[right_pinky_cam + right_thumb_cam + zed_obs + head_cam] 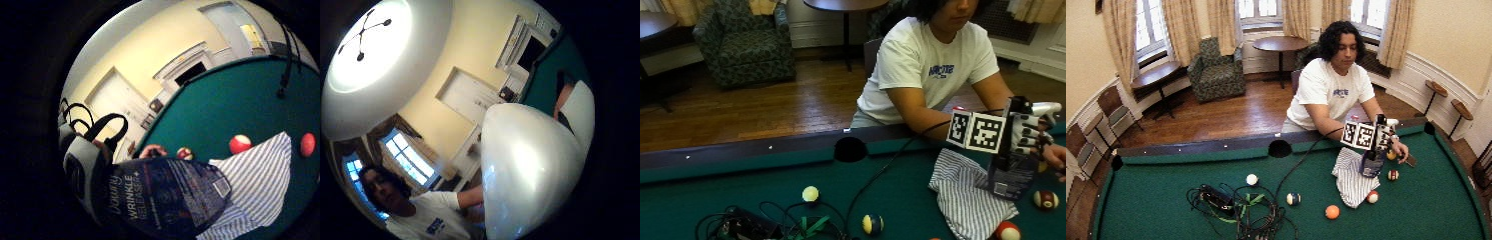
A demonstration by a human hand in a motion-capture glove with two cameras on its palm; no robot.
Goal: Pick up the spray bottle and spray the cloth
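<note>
Gripping the spray bottle (1013, 172) by its neck, the gloved right hand (1028, 132) holds it upright with its base over the striped cloth's (968, 195) 3 o'clock edge, fingers curled around the white sprayer head. That placement seems meant to bring the nozzle close to the fabric. Whether the base touches the cloth is unclear. The bare left hand (1057, 159) is cut off at the outside view's 3 o'clock edge. In the thumb-side palm view, the white sprayer head (530, 170) hides most of the pool table (740, 200).
</note>
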